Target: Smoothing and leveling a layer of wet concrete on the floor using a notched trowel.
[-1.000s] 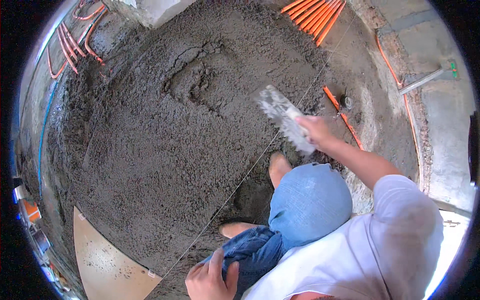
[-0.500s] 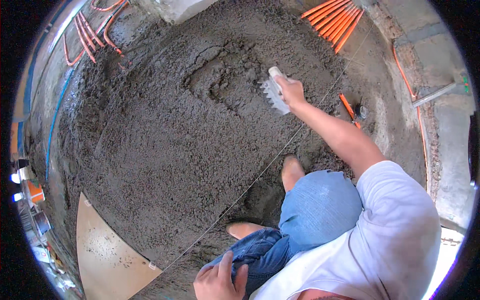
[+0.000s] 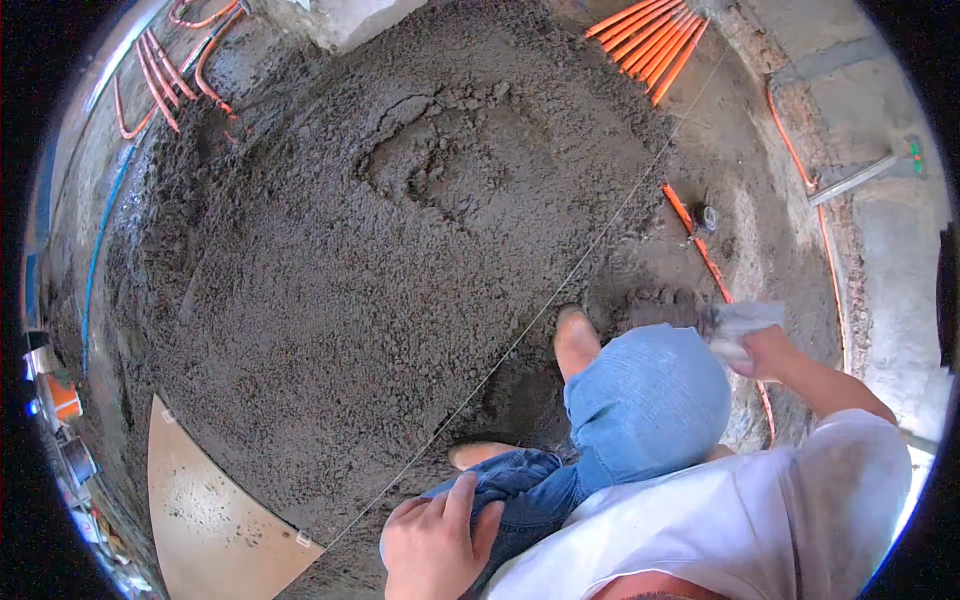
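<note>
My right hand [image 3: 768, 350] is closed round the handle of a notched trowel [image 3: 742, 318], low at the right, just beyond my bent knee. The trowel is smeared by motion. Beside its blade lies a small heap of loose grey mortar [image 3: 660, 302]. My left hand [image 3: 440, 535] rests on my left knee in blue jeans [image 3: 500, 500], holding nothing, its fingers apart. Before me spreads a wide bed of wet, gritty mortar [image 3: 320, 300], with a shallow hollow [image 3: 440, 160] near its far side. A taut string [image 3: 510, 355] runs slantwise over it.
Orange pipes [image 3: 655, 45] fan out at the far right, others [image 3: 160, 80] at the far left. One orange pipe [image 3: 700, 240] passes a dark round pipe end [image 3: 708, 217]. A blue hose [image 3: 103, 250] and a tan board [image 3: 215, 510] lie left. A block wall [image 3: 885, 270] stands right.
My right hand has drawn the trowel back from the mortar near the hollow, across the string, to the lower right beside my knee. My left hand stays on the knee.
</note>
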Demonstrator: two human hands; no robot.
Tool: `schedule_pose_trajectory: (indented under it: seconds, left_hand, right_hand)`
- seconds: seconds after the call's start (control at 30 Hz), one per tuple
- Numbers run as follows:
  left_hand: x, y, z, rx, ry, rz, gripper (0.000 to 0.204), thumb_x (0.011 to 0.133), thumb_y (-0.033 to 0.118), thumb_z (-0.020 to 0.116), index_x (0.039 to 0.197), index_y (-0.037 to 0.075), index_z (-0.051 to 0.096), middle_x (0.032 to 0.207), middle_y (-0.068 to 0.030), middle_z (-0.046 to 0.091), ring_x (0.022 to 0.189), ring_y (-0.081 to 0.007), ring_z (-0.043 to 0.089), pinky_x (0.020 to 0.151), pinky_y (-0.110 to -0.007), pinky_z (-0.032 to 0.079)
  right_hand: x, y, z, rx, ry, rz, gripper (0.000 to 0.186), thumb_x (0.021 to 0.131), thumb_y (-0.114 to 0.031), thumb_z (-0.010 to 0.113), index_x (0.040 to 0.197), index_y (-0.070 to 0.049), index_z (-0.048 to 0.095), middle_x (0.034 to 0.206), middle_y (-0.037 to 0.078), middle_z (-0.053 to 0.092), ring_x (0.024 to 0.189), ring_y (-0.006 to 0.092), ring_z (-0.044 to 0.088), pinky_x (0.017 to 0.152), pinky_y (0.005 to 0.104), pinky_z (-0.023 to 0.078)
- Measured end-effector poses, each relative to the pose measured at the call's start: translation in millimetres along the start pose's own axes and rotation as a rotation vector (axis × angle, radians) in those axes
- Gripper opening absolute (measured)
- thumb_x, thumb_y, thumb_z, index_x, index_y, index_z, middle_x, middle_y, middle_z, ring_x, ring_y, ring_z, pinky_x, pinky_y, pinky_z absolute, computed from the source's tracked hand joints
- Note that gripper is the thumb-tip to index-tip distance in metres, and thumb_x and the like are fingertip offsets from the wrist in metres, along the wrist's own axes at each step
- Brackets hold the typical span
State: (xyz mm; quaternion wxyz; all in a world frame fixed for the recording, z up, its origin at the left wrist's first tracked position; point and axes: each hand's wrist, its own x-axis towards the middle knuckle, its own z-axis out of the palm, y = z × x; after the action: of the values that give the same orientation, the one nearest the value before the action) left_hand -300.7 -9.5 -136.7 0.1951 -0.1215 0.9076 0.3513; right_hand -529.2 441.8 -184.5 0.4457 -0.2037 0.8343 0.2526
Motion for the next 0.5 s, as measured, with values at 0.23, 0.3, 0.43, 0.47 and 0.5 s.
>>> schedule_pose_trajectory:
  seconds: [0.23,0.3,0.43,0.47,0.5]
  left_hand:
    - [4.1,6.8,-8.5,0.051,0.002,0.024,0.038,0.082,0.027,0.063,0.112,0.003,0.058,0.076,-0.0156,0.064,0.064,-0.0319,0.063,0.061,-0.04,0.049]
    - [1.2,4.8,-7.4,0.041,-0.015,-0.042,0.038,0.082,0.027,0.063,0.111,0.003,0.058,0.074,-0.016,0.064,0.063,-0.0322,0.062,0.059,-0.04,0.049]
    - [-9.2,5.9,-1.3,0.029,0.027,-0.106,0.038,0.081,0.028,0.064,0.111,0.004,0.059,0.072,-0.0162,0.063,0.063,-0.0326,0.062,0.058,-0.04,0.049]
    - [-14.3,7.6,2.2,0.023,0.079,-0.129,0.038,0.081,0.028,0.064,0.111,0.004,0.059,0.073,-0.0164,0.064,0.064,-0.0327,0.062,0.059,-0.041,0.049]
    - [-18.6,8.4,4.8,0.024,0.132,-0.16,0.038,0.081,0.028,0.065,0.111,0.005,0.059,0.073,-0.0165,0.064,0.065,-0.0329,0.062,0.06,-0.041,0.05]
  right_hand:
    - [62.3,-45.5,-48.3,0.751,0.657,-0.091,0.048,0.079,-0.041,0.061,0.108,-0.002,0.062,0.099,0.02,0.065,0.09,0.0331,0.062,0.081,0.0385,0.048]
    - [110.9,-93.6,-103.9,0.839,0.558,-0.111,0.046,0.083,-0.04,0.057,0.102,0.002,0.062,0.084,0.015,0.065,0.079,0.025,0.061,0.074,0.0375,0.048]
    - [223.4,-185.1,-161.2,1.527,0.499,-0.32,0.036,0.083,-0.037,0.062,0.093,-0.003,0.067,0.064,0.0,0.057,0.047,0.0073,0.047,0.041,0.0253,0.035]
    - [239.9,-206.2,-176.1,1.596,0.494,-0.337,0.035,0.082,-0.036,0.063,0.089,-0.001,0.066,0.062,0.0,0.055,0.043,0.0073,0.044,0.039,0.0255,0.031]
    - [257.5,-229.5,-190.7,1.619,0.492,-0.341,0.035,0.081,-0.035,0.064,0.086,-0.001,0.065,0.06,0.0,0.054,0.041,0.0082,0.043,0.038,0.0259,0.031]
